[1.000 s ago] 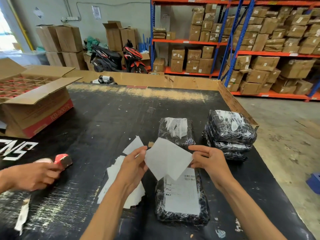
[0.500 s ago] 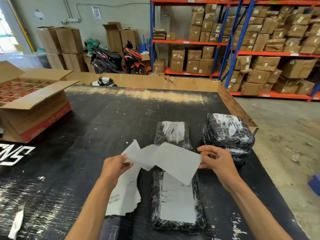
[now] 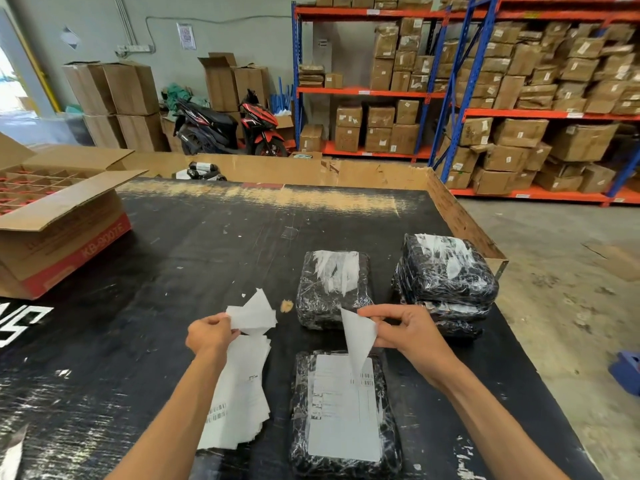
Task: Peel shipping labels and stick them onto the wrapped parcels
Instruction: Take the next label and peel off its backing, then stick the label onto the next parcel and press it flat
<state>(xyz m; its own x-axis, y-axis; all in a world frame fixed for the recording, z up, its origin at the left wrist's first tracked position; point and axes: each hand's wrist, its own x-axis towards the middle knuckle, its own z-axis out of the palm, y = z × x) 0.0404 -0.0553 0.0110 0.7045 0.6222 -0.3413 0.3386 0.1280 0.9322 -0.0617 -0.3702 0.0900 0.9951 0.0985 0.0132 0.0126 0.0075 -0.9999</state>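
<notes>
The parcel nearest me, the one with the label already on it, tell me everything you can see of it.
The nearest parcel is a flat, oblong bundle wrapped in glossy black plastic film that wrinkles and catches the light. It lies flat on the black table, long side running away from the camera. A white printed label with barcodes and text covers most of its top. Neither hand touches it; the right hand holds a white sheet just above its far end. A stack of labels lies to its left.

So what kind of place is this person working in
Most likely a warehouse packing area: steel racking stacked with cardboard cartons, and wrapped parcels on a black packing table.
</notes>
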